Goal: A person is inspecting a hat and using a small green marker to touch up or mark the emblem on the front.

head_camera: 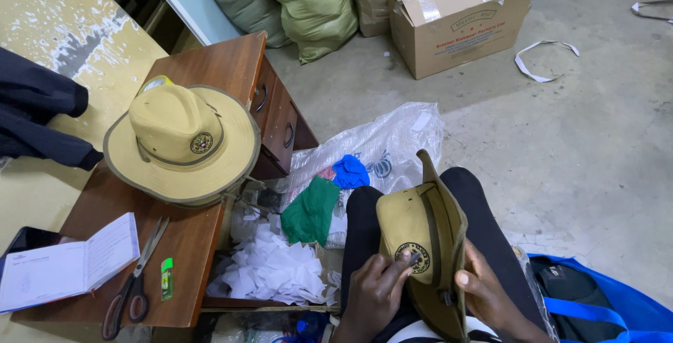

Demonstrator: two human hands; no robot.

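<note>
1. The hat (420, 234) lies tipped on its side on the person's lap, near the bottom of the view, crown toward the left, brim edge up.
2. The left hand (375, 294) has its fingers pressed together on the round badge (415, 257) at the crown's front; whether it pinches a needle or tool there, I cannot tell.
3. The right hand (491, 290) grips the brim from the right, thumb curled over the edge, steadying the hat.
4. Judged from this, good work means keeping the badge flat on the cloth while the right hand keeps the crown from collapsing.
5. On the desk (189, 245) to the left sit a second hat (181, 143), scissors (137, 276) and an open booklet (66, 262); white scraps (270, 269) lie between desk and lap.
</note>
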